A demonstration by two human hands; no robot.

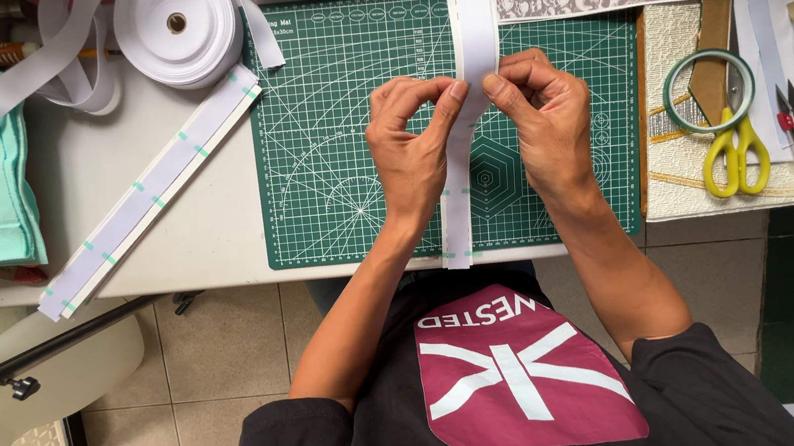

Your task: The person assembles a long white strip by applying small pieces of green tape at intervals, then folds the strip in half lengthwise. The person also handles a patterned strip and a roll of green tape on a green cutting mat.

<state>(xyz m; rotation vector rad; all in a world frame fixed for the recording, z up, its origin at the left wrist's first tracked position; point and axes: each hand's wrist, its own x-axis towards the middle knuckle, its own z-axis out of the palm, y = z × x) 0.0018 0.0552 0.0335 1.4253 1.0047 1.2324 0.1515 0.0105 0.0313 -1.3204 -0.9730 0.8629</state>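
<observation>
Both the left hand (411, 147) and right hand (544, 116) pinch a long white strip (473, 35) above the green cutting mat (328, 141), near the table's front edge.

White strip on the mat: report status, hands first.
Left hand and right hand both pinch the white strip. Strip lies lengthwise over the green cutting mat. Nothing in the way.

Craft/sewing workshop: green gridded cutting mat (350, 159) on worktop (208, 225), white ribbon roll (179, 29), yellow scissors (734, 155), thread snips (792, 123), tape ring (709, 90).
</observation>
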